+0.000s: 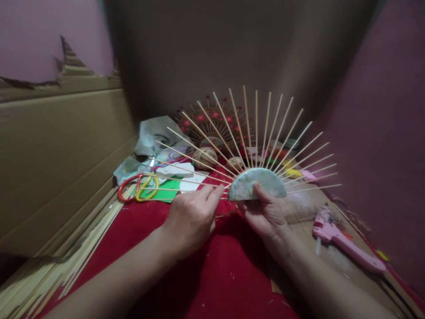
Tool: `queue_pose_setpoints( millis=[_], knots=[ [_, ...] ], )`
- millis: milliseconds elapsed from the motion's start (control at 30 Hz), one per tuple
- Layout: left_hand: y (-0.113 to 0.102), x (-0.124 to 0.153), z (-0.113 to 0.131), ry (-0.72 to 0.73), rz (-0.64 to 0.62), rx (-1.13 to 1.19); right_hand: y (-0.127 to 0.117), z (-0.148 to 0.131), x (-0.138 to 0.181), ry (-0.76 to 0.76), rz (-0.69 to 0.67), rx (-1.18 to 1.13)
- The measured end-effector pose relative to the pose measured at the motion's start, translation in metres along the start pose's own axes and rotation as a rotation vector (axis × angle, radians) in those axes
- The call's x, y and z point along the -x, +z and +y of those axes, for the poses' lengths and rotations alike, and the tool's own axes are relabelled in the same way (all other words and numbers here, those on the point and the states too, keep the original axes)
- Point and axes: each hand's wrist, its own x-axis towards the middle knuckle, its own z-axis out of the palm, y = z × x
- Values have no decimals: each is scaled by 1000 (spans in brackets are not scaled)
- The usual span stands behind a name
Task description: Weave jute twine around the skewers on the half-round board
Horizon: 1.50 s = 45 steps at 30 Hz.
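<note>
A half-round disc (268, 188) with a pale, mottled surface is upright in my right hand (265, 212). My right thumb presses on its front face and the fingers go behind it. Several thin wooden sticks (256, 128) fan out from its curved edge. At the disc's left end, my left hand (195, 210) is closed, thumb and forefinger together by the bases of the lowest sticks. What it pinches is hidden. A thin brown strand (227, 215) shows between my hands, below the disc.
Red cloth (149, 235) covers the work surface. Scissors (139, 187) and green paper (168, 189) lie left, near a bundle of sticks (76, 261). Balls of twine (205, 157) and a flower-decorated fan piece (215, 116) sit behind. A pink glue gun (345, 243) rests on cardboard (299, 230).
</note>
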Motion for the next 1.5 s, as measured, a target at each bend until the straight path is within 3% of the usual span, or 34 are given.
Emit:
queue_pose_setpoints(
  millis=[133, 633, 967, 1267, 1500],
  knots=[
    [-1, 0, 0, 10, 25, 20, 0, 1, 0, -7, -6, 18],
    [-5, -1, 3, -18, -59, 8, 0, 2, 0, -7, 7, 23],
    [-4, -4, -5, -71, -125, 203, -1, 3, -1, -23, -8, 53],
    [-6, -2, -3, -52, -32, 110, -2, 2, -3, -2, 28, 7],
    [-2, -2, -3, -34, -49, 51, -1, 1, -2, -14, 28, 8]
  ],
)
